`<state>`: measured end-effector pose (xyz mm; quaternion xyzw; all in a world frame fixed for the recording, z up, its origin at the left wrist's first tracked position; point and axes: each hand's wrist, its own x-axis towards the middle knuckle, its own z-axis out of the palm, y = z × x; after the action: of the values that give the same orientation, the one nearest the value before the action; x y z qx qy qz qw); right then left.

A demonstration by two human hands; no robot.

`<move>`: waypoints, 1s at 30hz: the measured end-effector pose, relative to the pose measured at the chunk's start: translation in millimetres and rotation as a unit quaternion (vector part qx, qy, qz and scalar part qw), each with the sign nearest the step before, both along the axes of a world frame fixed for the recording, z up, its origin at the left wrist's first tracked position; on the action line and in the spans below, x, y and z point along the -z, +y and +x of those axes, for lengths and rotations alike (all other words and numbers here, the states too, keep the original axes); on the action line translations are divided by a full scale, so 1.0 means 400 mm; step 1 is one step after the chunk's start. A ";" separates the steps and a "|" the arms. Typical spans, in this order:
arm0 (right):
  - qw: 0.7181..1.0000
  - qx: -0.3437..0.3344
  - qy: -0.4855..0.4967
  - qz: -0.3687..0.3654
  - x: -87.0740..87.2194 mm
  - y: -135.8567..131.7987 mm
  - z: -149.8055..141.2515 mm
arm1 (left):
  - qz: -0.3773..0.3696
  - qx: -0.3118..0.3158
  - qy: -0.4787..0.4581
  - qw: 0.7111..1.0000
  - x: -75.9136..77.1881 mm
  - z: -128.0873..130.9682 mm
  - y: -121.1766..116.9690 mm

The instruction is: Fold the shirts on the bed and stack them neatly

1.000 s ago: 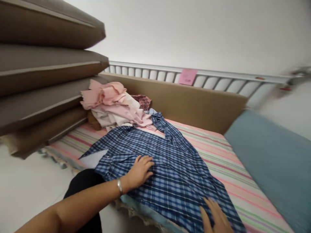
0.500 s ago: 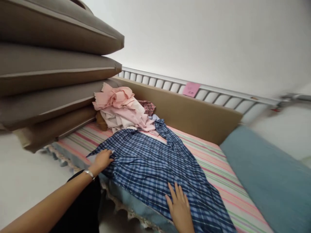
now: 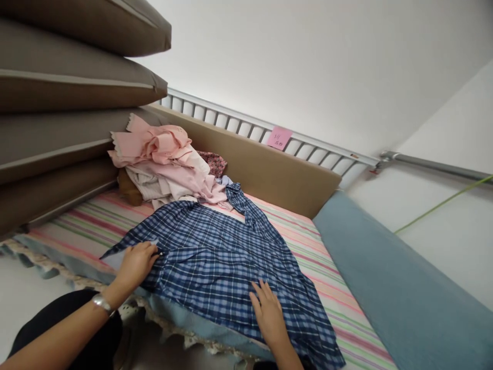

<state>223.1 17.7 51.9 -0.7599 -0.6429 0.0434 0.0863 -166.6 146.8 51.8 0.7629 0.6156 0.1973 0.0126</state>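
A blue plaid shirt point(image 3: 215, 257) lies spread over the striped sheet point(image 3: 354, 313), with one sleeve stretched toward the back. At the near left edge of the shirt, my left hand point(image 3: 137, 263) has its fingers curled closed on the cloth; a pale patch of fabric shows under it. My right hand point(image 3: 268, 313) rests flat and open on the lower part of the shirt, fingers spread. Just beyond the shirt sits a heap of pink and white clothes point(image 3: 169, 159), with a dark red patterned cloth point(image 3: 212, 163) behind it.
Thick brown cushions point(image 3: 77, 87) are stacked at the left. A tan board point(image 3: 265, 167) and a metal rail point(image 3: 231, 115) with a pink note point(image 3: 279, 137) run along the back. A blue padded panel point(image 3: 393, 257) borders the right side.
My view has turned to the right, so the bed and clothes appear farther left. Both hands keep nearly the same places on the shirt.
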 end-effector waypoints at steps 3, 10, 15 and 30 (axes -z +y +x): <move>0.998 -0.014 0.000 0.061 -0.039 0.051 -0.037 | 0.025 0.035 -0.086 0.995 -0.008 0.003 -0.003; 0.991 -0.054 -0.075 0.099 0.041 0.164 -0.122 | -0.008 -0.004 -0.257 0.966 -0.016 0.019 0.012; 0.991 -0.025 -0.095 0.088 0.085 0.168 -0.128 | -0.065 -0.052 -0.208 0.975 -0.022 0.031 0.031; 0.998 -0.002 -0.046 0.044 0.066 0.155 -0.156 | 0.038 0.217 -0.170 0.960 -0.053 0.208 -0.010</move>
<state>160.7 79.8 25.3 -0.7552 -0.6491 -0.0191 0.0899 -83.6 142.8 73.1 0.8333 0.4157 0.3403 0.1306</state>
